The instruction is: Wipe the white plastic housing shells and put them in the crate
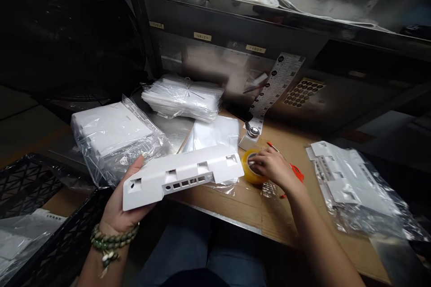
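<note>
My left hand (123, 204) grips a long white plastic housing (182, 172) from below at its left end, holding it level over the table's front edge; several rectangular cut-outs face me. On that wrist is a green bead bracelet (111, 240). My right hand (274, 168) rests on a roll of yellowish clear tape (251, 175) lying on the cardboard-covered table (249, 208), fingers curled over the roll's top. Red-handled scissors (296, 172) lie just behind that hand.
Stacks of clear plastic bags (183, 96) and bagged white parts (111, 136) lie at the left back. More bagged white housings (350, 184) lie at right. A small white dispenser (251, 136) and a label strip (276, 85) stand behind the tape. Black crates (33, 188) sit at lower left.
</note>
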A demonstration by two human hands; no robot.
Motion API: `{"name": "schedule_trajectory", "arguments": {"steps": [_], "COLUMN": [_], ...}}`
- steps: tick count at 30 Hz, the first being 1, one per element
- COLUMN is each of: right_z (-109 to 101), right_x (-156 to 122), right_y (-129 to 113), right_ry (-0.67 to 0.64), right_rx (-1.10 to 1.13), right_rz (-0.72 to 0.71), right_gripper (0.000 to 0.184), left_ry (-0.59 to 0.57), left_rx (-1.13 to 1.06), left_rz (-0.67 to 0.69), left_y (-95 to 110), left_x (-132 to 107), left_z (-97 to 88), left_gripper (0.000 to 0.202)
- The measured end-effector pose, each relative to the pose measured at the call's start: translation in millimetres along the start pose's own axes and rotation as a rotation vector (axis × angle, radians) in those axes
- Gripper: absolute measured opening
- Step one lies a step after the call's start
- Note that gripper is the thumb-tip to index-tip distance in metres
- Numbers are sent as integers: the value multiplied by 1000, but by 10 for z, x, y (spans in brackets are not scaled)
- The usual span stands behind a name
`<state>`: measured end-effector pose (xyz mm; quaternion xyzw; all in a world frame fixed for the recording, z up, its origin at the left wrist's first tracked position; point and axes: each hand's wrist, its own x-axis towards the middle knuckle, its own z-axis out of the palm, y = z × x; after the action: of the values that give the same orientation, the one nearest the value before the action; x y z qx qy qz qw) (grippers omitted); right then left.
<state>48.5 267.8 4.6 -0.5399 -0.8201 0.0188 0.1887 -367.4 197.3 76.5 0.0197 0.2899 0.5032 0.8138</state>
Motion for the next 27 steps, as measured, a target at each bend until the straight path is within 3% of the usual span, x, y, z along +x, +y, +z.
{"name": "schedule_trajectory", "arguments": {"steps": [5,10,14,17,22,27], "right_z": [64,27,-77,-114,-10,138], "right_x": [138,-40,-302,-513,-829,-1093], "right_y": [87,54,-179,-439,-750,-848], "right_ry": [-87,32,295,412,398,399], "right_rx": [-54,10,251,459,685,858], "right_rz": [-57,-7,188,343,536,678], "right_gripper": [14,21,31,31,39,47], "left_ry": [104,182,174,160,194,200], "left_rx": [-67,-120,-150,-153,-124,-32], "left_rz": [-4,56,46,31,34,106], "left_y": [47,15,-54,-114,-242,-378], "left_x": [-48,-60,-67,-60,-50,-45], "left_z": [-40,29,181,270,423,555], "left_gripper": [60,56,61,64,66,63]}}
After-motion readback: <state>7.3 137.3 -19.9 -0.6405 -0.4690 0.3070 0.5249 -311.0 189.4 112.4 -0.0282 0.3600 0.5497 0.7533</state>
